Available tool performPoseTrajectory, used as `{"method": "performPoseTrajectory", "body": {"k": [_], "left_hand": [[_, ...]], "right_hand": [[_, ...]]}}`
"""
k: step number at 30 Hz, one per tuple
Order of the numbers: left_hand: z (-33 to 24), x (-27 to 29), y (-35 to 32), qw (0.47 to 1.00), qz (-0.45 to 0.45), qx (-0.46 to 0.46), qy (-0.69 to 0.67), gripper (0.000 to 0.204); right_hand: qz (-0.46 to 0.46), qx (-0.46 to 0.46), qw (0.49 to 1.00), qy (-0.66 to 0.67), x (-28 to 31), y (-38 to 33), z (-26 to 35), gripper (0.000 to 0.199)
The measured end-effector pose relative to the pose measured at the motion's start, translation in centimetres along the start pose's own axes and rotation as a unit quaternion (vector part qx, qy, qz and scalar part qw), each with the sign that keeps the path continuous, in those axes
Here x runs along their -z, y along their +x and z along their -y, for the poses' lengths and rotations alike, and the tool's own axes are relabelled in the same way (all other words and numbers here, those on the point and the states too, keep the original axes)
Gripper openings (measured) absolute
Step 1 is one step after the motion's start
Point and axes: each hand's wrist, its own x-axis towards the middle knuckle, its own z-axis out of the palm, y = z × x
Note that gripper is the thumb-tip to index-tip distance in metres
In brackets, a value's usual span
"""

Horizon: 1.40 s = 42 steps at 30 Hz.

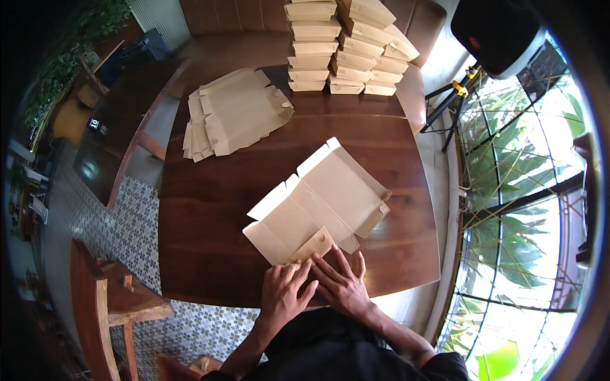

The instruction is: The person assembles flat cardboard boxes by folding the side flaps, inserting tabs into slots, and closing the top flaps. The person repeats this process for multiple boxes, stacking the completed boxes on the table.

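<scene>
A brown cardboard box blank lies unfolded and turned at an angle near the front of the wooden table. Its far-left side flaps stand partly up, and small tabs stick out at its right corner. The flap closest to me is bent inward over the panel. My left hand rests its bent fingertips on this flap's lower end, thumb held apart. On the same flap lie the outstretched fingers of my right hand, beside its rounded tab slot. Neither hand is wrapped round anything.
A pile of flat cardboard blanks lies at the table's far left. Tall stacks of folded boxes stand at the back, before a brown bench. A wooden chair is at the left, a window at the right.
</scene>
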Motion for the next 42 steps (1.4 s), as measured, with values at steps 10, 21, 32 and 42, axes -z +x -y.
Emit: {"method": "performPoseTrajectory", "body": {"k": [10,21,32,42], "left_hand": [[-0.4,-0.5,-0.7,1.000,-0.002,-0.007,0.021,0.057],[-0.5,-0.6,-0.6,1.000,-0.019,0.016,-0.003,0.060],[-0.4,1.2,-1.2,0.992,-0.119,0.038,0.015,0.045],[-3.0,-2.2,4.3,0.993,-0.092,-0.036,-0.066,0.045]], "right_hand": [[-0.005,-0.012,0.998,-0.062,1.5,1.6,-2.9,0.075],[-0.040,0.036,0.998,-0.041,2.6,2.3,-4.7,0.057],[-0.040,0.131,0.990,-0.015,6.2,3.7,-9.1,0.047],[-0.140,0.090,0.984,0.059,4.2,8.9,-8.9,0.022]]}}
